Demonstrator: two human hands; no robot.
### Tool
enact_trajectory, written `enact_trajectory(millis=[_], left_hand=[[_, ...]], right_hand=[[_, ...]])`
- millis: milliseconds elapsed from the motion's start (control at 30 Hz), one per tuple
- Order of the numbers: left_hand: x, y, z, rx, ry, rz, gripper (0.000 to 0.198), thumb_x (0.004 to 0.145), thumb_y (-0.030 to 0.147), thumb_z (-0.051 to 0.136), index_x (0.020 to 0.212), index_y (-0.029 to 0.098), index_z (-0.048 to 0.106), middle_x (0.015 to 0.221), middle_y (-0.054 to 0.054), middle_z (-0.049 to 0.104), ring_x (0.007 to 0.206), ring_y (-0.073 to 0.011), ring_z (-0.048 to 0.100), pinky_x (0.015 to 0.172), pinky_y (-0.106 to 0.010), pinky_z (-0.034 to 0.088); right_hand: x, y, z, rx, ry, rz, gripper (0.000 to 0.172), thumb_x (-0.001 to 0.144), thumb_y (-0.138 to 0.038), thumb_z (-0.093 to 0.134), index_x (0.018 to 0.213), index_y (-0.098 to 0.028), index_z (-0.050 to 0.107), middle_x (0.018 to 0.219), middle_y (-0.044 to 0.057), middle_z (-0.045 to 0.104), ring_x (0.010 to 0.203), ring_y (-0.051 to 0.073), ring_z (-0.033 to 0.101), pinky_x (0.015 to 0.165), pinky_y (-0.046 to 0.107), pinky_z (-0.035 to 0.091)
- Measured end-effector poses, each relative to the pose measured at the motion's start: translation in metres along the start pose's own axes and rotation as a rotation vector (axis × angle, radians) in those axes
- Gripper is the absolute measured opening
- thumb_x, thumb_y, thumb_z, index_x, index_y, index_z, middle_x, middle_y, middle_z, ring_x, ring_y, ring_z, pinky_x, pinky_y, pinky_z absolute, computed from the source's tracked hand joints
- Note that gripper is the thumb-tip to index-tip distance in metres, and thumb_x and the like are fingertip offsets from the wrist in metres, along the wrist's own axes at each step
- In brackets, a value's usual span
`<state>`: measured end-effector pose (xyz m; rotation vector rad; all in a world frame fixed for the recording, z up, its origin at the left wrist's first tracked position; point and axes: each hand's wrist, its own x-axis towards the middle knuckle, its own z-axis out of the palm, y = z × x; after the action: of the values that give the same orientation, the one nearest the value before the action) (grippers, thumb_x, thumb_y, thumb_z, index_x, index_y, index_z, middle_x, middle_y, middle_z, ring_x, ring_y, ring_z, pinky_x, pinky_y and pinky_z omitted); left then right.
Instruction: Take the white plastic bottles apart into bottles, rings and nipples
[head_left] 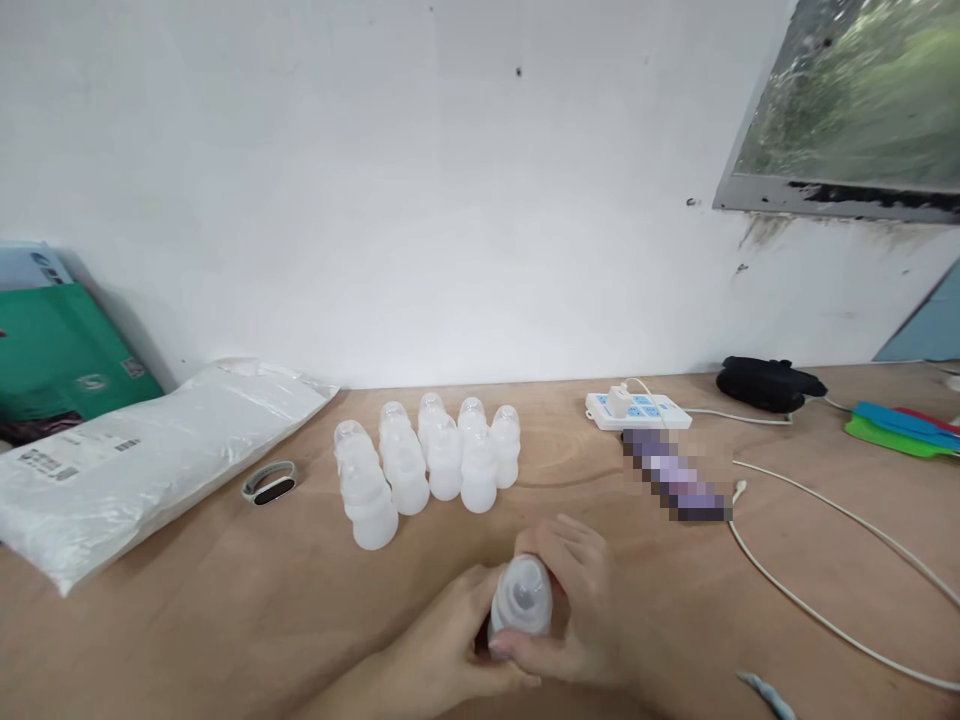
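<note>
Toward the near edge of the desk [247,600], the left hand [463,628] and right hand [576,595] curl around opposite sides of a bottle [523,598], both closed as far as its width allows; this two-sided hold probably keeps it steady. Other bottles [409,475] stand upright, grouped nearer the desk's back edge, perhaps to keep clear of the hands.

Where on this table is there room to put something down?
Between the standing bottles and the blurred purple item is a bare patch; another lies near left, between the white bag and the left forearm. Crowded: the bottle cluster, and around the power strip.
</note>
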<state>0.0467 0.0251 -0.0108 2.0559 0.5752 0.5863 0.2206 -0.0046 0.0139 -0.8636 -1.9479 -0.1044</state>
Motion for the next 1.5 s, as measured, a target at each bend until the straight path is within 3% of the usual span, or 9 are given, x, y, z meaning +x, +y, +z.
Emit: enact_trajectory(millis=[233, 467, 667, 800, 933, 1133, 1333, 1500], left_hand=[[0.001, 0.010, 0.001, -0.089, -0.047, -0.026, 0.021, 0.076, 0.023, 0.070, 0.094, 0.018, 0.059, 0.091, 0.000, 0.064, 0.079, -0.0177, 0.056, 0.071, -0.025, 0.046], [0.002, 0.010, -0.001, -0.172, -0.095, -0.107, 0.030, 0.073, 0.032, 0.075, 0.095, 0.019, 0.060, 0.091, 0.001, 0.062, 0.078, -0.0169, 0.052, 0.067, -0.024, 0.044], [0.002, -0.001, -0.006, 0.158, -0.004, -0.010, 0.019, 0.072, 0.029, 0.066, 0.082, 0.020, 0.052, 0.078, 0.001, 0.057, 0.067, -0.0151, 0.047, 0.062, -0.024, 0.036], [0.000, -0.004, -0.006, 0.233, 0.032, 0.034, 0.023, 0.069, 0.035, 0.062, 0.080, 0.021, 0.048, 0.074, 0.001, 0.054, 0.066, -0.0168, 0.047, 0.063, -0.026, 0.037], [0.000, 0.000, -0.010, 0.058, -0.012, 0.043, 0.020, 0.074, 0.032, 0.057, 0.088, 0.019, 0.051, 0.076, 0.000, 0.055, 0.062, -0.0138, 0.046, 0.059, -0.024, 0.036], [0.003, 0.002, -0.017, -0.300, -0.052, -0.104, 0.030, 0.077, 0.044, 0.060, 0.084, 0.016, 0.052, 0.066, 0.004, 0.044, 0.054, -0.0086, 0.033, 0.048, -0.020, 0.026], [0.007, -0.004, -0.023, -0.575, -0.128, -0.294, 0.038, 0.067, 0.044, 0.071, 0.087, 0.016, 0.056, 0.066, 0.002, 0.057, 0.054, -0.0116, 0.048, 0.049, -0.020, 0.035], [0.009, -0.009, -0.030, -0.767, -0.275, -0.331, 0.026, 0.066, 0.037, 0.065, 0.078, 0.014, 0.060, 0.050, 0.003, 0.057, 0.041, -0.0109, 0.046, 0.045, -0.020, 0.036]], right_hand=[[-0.004, 0.001, 0.000, 0.089, -0.071, 0.056, 0.038, 0.082, -0.058, 0.053, 0.068, -0.024, 0.043, 0.055, -0.004, 0.046, 0.050, 0.013, 0.043, 0.052, 0.029, 0.034], [0.004, 0.000, -0.010, 0.137, -0.110, 0.098, 0.039, 0.083, -0.056, 0.053, 0.065, -0.024, 0.042, 0.051, -0.005, 0.043, 0.046, 0.013, 0.041, 0.048, 0.028, 0.033], [-0.003, 0.010, -0.007, -0.001, -0.013, 0.012, 0.025, 0.081, -0.048, 0.059, 0.074, -0.025, 0.054, 0.057, -0.001, 0.051, 0.052, 0.017, 0.045, 0.054, 0.031, 0.039], [-0.004, 0.016, -0.009, 0.152, -0.087, 0.205, 0.028, 0.081, -0.049, 0.062, 0.071, -0.024, 0.055, 0.057, -0.002, 0.052, 0.053, 0.015, 0.046, 0.053, 0.028, 0.040], [0.002, 0.020, -0.013, 0.412, -0.184, 0.523, 0.031, 0.082, -0.047, 0.061, 0.067, -0.021, 0.053, 0.056, -0.004, 0.047, 0.051, 0.012, 0.040, 0.046, 0.024, 0.031], [0.003, 0.035, -0.003, 0.671, -0.163, 0.726, 0.035, 0.078, -0.047, 0.064, 0.064, -0.020, 0.046, 0.057, -0.006, 0.040, 0.053, 0.010, 0.036, 0.049, 0.023, 0.027], [0.000, 0.044, 0.002, 0.735, -0.202, 0.757, 0.039, 0.078, -0.052, 0.065, 0.066, -0.020, 0.047, 0.057, -0.006, 0.041, 0.054, 0.010, 0.037, 0.051, 0.023, 0.028], [0.000, 0.044, 0.001, 0.807, -0.239, 0.717, 0.040, 0.080, -0.056, 0.063, 0.070, -0.019, 0.051, 0.059, -0.005, 0.046, 0.056, 0.011, 0.039, 0.052, 0.023, 0.030]])
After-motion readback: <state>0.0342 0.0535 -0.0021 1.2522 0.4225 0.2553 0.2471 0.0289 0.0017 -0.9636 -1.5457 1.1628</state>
